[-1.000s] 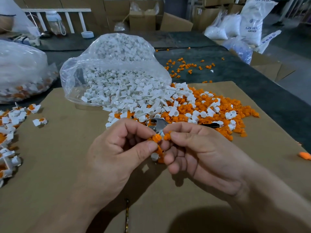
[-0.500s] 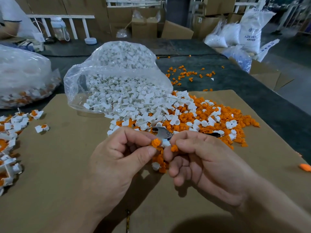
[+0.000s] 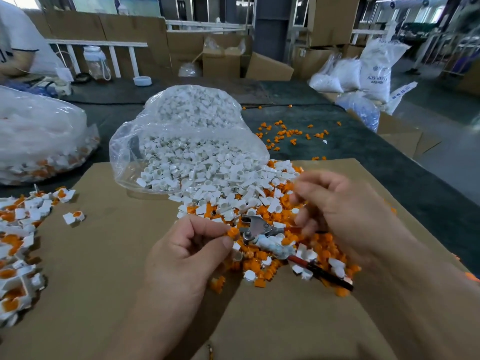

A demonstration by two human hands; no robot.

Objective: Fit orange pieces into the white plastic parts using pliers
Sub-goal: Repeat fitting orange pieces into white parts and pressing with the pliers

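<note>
Cardboard boxes (image 3: 220, 62) (some open) stand behind the dark mat (image 3: 363, 154), white sacks (image 3: 376, 71) to the right

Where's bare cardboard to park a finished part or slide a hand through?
Bare cardboard between the finished pile and the left hand; another patch at the near edge, below the mixed pile. Crowded: that pile, around the pliers and by the right hand.

Pliers (image 3: 255, 226) lie flat atop mixed pile: orange pieces (image 3: 259, 282), white parts (image 3: 207, 172).

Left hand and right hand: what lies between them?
The pliers lie there, on mixed orange pieces and white parts; the head view shows it.
</note>
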